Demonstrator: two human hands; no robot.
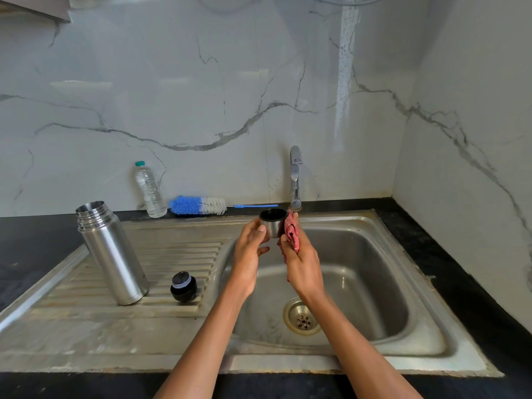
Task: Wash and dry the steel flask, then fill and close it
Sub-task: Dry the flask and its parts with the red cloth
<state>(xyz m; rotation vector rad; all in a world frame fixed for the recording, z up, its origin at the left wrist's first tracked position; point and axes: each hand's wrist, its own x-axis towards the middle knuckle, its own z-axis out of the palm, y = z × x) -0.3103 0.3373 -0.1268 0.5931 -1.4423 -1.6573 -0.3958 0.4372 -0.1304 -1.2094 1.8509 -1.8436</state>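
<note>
head | worn, faces forward-down | near, over sink [426,226]

Open steel flask [112,254] upright on drainboard; black stopper [183,286] beside it (steel cup-lid [273,224] held aloft).

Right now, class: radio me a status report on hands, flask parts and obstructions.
Left hand holds cup lid; right hand wipes it with red cloth. Flask open on drainboard, stopper beside. No obstructions.

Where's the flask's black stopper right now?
In the head view, the black stopper sits on the ribbed draining board left of the basin, just right of the open steel flask and apart from both hands.
</note>
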